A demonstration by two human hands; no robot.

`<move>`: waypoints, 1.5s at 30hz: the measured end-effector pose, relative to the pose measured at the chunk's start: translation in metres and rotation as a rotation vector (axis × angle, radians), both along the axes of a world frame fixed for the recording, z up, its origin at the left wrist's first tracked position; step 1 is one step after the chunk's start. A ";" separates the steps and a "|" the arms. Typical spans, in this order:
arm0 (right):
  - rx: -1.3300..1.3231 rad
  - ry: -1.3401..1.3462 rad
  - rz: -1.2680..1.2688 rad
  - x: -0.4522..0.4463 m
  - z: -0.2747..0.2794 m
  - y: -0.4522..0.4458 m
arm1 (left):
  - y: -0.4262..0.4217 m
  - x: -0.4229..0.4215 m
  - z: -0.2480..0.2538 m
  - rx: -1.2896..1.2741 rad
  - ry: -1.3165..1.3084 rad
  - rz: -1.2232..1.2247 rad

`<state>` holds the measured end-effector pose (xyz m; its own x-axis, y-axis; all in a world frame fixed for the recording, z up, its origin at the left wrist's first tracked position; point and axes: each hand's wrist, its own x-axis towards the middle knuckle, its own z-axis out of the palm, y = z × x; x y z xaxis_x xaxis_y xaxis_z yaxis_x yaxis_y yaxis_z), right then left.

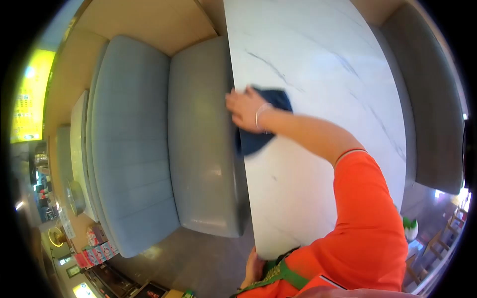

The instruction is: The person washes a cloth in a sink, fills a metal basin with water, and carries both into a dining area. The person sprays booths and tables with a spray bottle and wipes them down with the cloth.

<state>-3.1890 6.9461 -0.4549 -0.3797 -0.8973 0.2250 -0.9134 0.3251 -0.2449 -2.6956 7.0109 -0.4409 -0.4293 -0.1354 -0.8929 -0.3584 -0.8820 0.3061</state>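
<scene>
A dark blue cloth [258, 141] lies bunched on the white marbled table [318, 59], partly hanging over its left edge. My right hand [247, 110] presses on the cloth, its fingers curled at the table's edge; a light bracelet circles the wrist. At the bottom, my left hand [254, 267] is close to the near corner of the table, low beside my body. Its fingers are mostly hidden, so what they do cannot be made out.
A grey padded bench [201, 139] with a blue-grey backrest [131, 144] runs along the table's left side. Another dark bench [427, 99] stands on the right. Red and pink packets [99, 252] sit at lower left, near a lit yellow sign [34, 97] farther up.
</scene>
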 end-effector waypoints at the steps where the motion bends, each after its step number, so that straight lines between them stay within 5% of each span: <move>1: -0.025 0.001 -0.067 -0.043 0.001 -0.012 | 0.001 -0.005 0.008 -0.044 0.030 0.007; 2: 0.185 -0.007 -0.136 -0.079 0.032 -0.015 | 0.003 -0.013 0.021 -0.089 0.058 0.013; 7: 0.218 0.099 -1.008 -0.254 0.019 0.121 | -0.003 -0.036 0.021 -0.108 -0.003 0.038; 10: 0.181 -0.292 -1.702 -0.279 0.045 0.246 | -0.012 -0.059 0.005 -0.102 -0.117 -0.007; 13: 0.092 0.192 -2.065 -0.305 0.007 0.294 | -0.025 -0.088 -0.004 -0.089 -0.199 -0.058; 14: 0.082 0.196 -2.068 -0.320 0.010 0.291 | -0.028 -0.094 -0.007 -0.088 -0.214 -0.075; 16: -0.014 -0.275 -2.011 -0.350 0.023 0.264 | -0.036 -0.107 -0.011 -0.086 -0.236 -0.099; 22: 0.002 -0.047 -1.044 -0.384 0.015 0.036 | -0.047 -0.118 -0.007 -0.106 -0.317 -0.146; 26: -0.088 0.032 -0.381 -0.297 0.009 -0.074 | -0.042 -0.108 -0.002 -0.118 -0.344 -0.166; 32: 0.049 0.068 0.159 -0.100 0.017 -0.053 | -0.026 -0.055 0.010 -0.148 -0.367 -0.258; 38: -0.008 -0.121 0.114 0.065 0.015 0.046 | -0.022 -0.005 -0.004 -0.249 -0.341 -0.380; 40: 0.011 -0.334 -0.071 0.073 0.027 0.078 | -0.025 -0.014 0.015 -0.084 -0.156 -0.297; 43: 0.009 -0.272 -0.679 0.063 0.012 0.150 | -0.028 -0.009 0.006 -0.023 0.074 -0.323; 45: -0.009 -0.148 -1.022 0.069 0.003 0.206 | -0.044 -0.010 0.006 -0.041 0.044 -0.595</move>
<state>-3.1202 7.1519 -0.4523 -0.9846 -0.1288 0.1185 -0.1620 0.9269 -0.3385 -2.7056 6.9673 -0.4348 -0.4781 0.1056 -0.8719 -0.7738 -0.5203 0.3612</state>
